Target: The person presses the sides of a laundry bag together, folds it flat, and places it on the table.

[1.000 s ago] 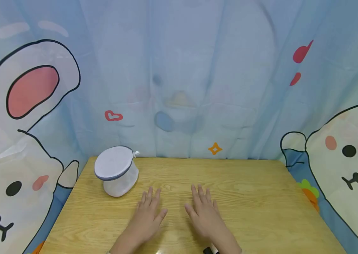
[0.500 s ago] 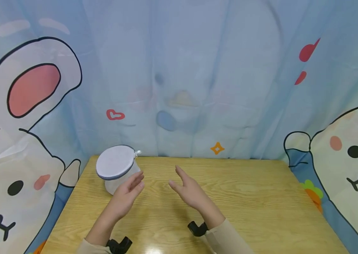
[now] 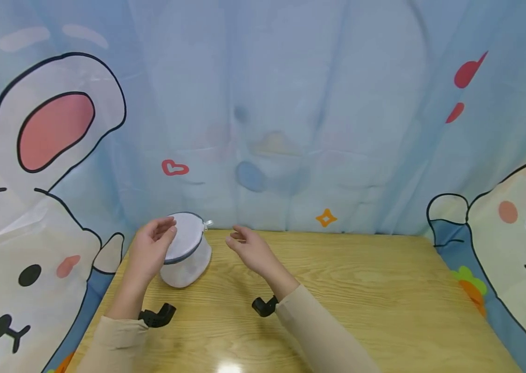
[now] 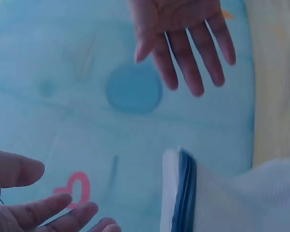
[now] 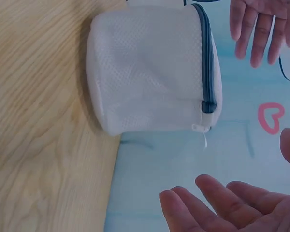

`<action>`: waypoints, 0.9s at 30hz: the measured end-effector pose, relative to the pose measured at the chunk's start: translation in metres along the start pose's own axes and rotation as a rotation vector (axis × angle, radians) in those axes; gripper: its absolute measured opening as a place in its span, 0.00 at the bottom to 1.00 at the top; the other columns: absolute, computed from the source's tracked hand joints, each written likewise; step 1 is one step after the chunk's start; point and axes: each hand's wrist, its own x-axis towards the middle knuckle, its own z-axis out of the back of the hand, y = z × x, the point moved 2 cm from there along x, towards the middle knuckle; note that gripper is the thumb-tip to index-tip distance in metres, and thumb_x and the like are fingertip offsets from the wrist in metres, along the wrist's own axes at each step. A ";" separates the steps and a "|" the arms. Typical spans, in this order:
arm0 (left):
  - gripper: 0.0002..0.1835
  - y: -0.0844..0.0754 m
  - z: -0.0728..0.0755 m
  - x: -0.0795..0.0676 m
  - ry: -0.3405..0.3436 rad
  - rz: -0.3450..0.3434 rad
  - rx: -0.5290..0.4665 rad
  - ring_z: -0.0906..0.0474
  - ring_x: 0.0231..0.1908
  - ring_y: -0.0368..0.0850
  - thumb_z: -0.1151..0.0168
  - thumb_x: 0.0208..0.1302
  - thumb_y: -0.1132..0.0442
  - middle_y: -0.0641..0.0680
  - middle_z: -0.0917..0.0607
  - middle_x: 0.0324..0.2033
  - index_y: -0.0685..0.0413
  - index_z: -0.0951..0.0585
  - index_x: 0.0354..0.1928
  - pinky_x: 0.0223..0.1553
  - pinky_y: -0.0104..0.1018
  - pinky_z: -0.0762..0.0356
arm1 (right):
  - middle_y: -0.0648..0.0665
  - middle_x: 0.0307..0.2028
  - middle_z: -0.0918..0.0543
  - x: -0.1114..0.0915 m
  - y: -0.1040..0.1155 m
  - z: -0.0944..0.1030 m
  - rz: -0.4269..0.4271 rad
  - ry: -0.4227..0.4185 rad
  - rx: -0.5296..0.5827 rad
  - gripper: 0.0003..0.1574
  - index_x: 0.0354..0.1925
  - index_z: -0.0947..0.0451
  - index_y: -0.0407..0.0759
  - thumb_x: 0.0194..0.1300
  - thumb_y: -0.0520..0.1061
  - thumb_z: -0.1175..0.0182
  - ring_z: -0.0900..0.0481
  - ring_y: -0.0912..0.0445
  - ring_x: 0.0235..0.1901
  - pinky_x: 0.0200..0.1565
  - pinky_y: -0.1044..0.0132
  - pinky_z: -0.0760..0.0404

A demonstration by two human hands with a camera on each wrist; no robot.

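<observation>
A white mesh laundry bag (image 3: 187, 267), round with a flat lid and a dark blue zipper, stands on the left of the table near its back edge. Its white zipper pull (image 5: 200, 128) hangs at the right side. My left hand (image 3: 148, 248) is raised at the bag's left, overlapping part of the lid in the head view, fingers relaxed and holding nothing. On the other side my right hand (image 3: 253, 251) hovers apart from the bag, fingers loosely bent and nothing in them. Both palms face the bag from opposite sides in the wrist views.
The wooden table (image 3: 361, 300) extends to the right and front. A blue curtain (image 3: 291, 103) with cartoon animals hangs right behind its back edge. Black wrist mounts (image 3: 158, 315) sit below both hands.
Both hands have lifted from low over the table and moved forward and left, to either side of the mesh laundry bag. The bag stays in its place.
</observation>
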 end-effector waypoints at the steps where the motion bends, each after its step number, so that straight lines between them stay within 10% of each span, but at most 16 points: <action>1: 0.26 0.001 0.003 0.005 -0.022 0.010 0.022 0.25 0.72 0.59 0.46 0.85 0.50 0.61 0.20 0.71 0.56 0.25 0.76 0.73 0.60 0.26 | 0.39 0.74 0.23 0.004 0.003 -0.001 -0.002 -0.006 -0.005 0.41 0.83 0.37 0.46 0.83 0.61 0.44 0.26 0.39 0.76 0.71 0.38 0.24; 10: 0.30 0.031 0.025 0.049 -0.110 0.184 0.131 0.27 0.72 0.68 0.45 0.81 0.50 0.69 0.23 0.72 0.60 0.27 0.76 0.71 0.63 0.25 | 0.36 0.69 0.18 0.041 0.019 -0.025 -0.064 -0.039 0.047 0.39 0.79 0.30 0.42 0.81 0.59 0.40 0.19 0.41 0.67 0.65 0.43 0.17; 27: 0.39 0.076 0.027 0.090 0.167 0.450 0.032 0.30 0.74 0.70 0.45 0.81 0.46 0.75 0.32 0.77 0.72 0.34 0.78 0.75 0.59 0.28 | 0.41 0.49 0.14 0.081 0.025 -0.073 -0.228 -0.160 0.141 0.33 0.59 0.18 0.37 0.75 0.63 0.33 0.15 0.53 0.40 0.44 0.59 0.10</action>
